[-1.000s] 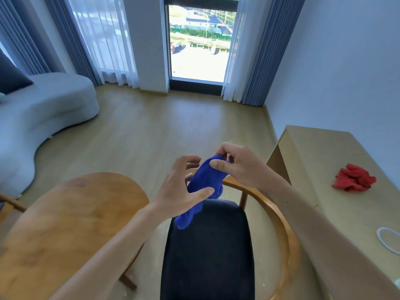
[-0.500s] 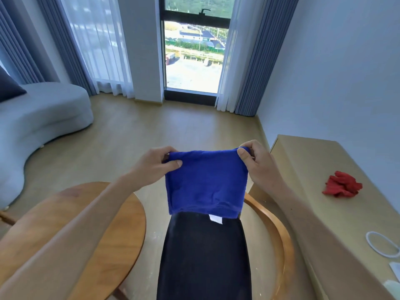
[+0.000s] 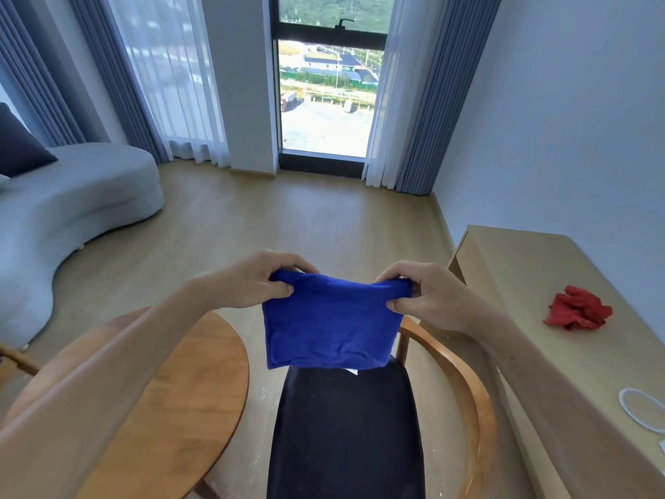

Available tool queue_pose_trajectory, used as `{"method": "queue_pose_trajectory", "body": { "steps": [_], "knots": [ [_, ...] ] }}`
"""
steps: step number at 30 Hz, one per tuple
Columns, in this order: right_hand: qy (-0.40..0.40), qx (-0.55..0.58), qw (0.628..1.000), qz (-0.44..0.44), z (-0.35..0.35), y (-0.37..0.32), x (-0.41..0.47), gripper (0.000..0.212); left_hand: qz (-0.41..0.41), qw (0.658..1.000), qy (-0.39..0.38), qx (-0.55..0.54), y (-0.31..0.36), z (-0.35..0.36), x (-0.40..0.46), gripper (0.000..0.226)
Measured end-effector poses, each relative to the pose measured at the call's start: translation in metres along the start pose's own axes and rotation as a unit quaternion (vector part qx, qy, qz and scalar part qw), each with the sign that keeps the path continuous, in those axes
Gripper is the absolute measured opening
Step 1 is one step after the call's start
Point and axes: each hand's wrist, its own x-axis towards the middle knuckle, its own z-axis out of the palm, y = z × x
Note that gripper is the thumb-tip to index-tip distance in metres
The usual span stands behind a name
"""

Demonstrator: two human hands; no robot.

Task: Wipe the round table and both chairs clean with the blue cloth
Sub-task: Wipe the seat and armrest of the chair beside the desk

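Observation:
The blue cloth [image 3: 329,325] hangs spread out in the air above the chair. My left hand [image 3: 257,280] pinches its upper left corner and my right hand [image 3: 426,300] pinches its upper right corner. Below the cloth stands a wooden chair [image 3: 464,376] with a curved back rail and a black seat [image 3: 345,437]. The round wooden table [image 3: 187,401] lies at lower left, partly covered by my left forearm. A bit of a second chair's wooden frame [image 3: 18,360] shows at the left edge.
A light wooden desk [image 3: 532,268] stands along the right wall with a crumpled red cloth [image 3: 577,313] and a white ring [image 3: 642,408] on it. A grey curved sofa [image 3: 68,207] fills the left side. Bare wooden floor stretches toward the window.
The cloth went from bunched between my hands to spread out flat, with my hands pulled apart to its top corners. The view has tilted slightly upward.

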Motion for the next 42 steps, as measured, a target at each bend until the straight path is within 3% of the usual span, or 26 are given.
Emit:
{"method": "queue_pose_trajectory", "body": {
  "steps": [3, 6, 11, 19, 23, 26, 28, 32, 34, 38, 42],
  "knots": [
    [-0.021, -0.007, 0.999, -0.041, -0.003, -0.008, -0.001, 0.030, 0.026, 0.995, -0.023, 0.091, 0.012, 0.001, 0.000, 0.054],
    [-0.040, 0.007, 0.995, -0.090, -0.006, -0.014, 0.001, 0.033, 0.080, 0.990, -0.018, 0.118, 0.014, 0.005, 0.004, 0.055],
    [-0.013, -0.002, 0.991, -0.136, 0.004, -0.015, 0.015, 0.037, 0.179, 0.955, 0.092, 0.216, 0.024, 0.019, 0.018, 0.040],
    [-0.113, 0.169, 0.975, -0.088, 0.001, -0.011, 0.020, 0.019, 0.265, 0.957, 0.115, 0.020, 0.035, 0.027, 0.023, 0.049],
    [-0.059, 0.189, 0.977, -0.076, 0.008, -0.010, 0.017, 0.016, 0.187, 0.963, 0.148, -0.127, 0.034, 0.034, 0.024, 0.052],
    [0.015, 0.196, 0.976, -0.094, 0.014, -0.008, 0.010, 0.022, 0.102, 0.925, 0.202, -0.307, 0.025, 0.050, 0.020, 0.022],
    [0.062, 0.213, 0.972, -0.076, 0.020, -0.003, 0.005, 0.029, 0.049, 0.901, 0.173, -0.394, 0.016, 0.069, 0.017, 0.032],
    [0.112, 0.285, 0.951, 0.042, 0.042, 0.014, -0.003, 0.056, -0.016, 0.939, 0.186, -0.287, 0.003, 0.115, 0.024, 0.074],
    [0.100, 0.275, 0.953, 0.075, 0.055, 0.030, -0.011, 0.060, -0.049, 0.925, 0.216, -0.309, -0.002, 0.134, 0.031, 0.072],
    [0.003, 0.273, 0.957, 0.101, 0.084, 0.068, -0.032, 0.059, -0.085, 0.901, 0.222, -0.362, -0.018, 0.169, 0.044, 0.060],
    [0.027, 0.248, 0.949, 0.192, 0.133, 0.106, -0.047, 0.048, -0.182, 0.923, 0.111, -0.321, -0.070, 0.203, 0.052, 0.061]
  ]
}}
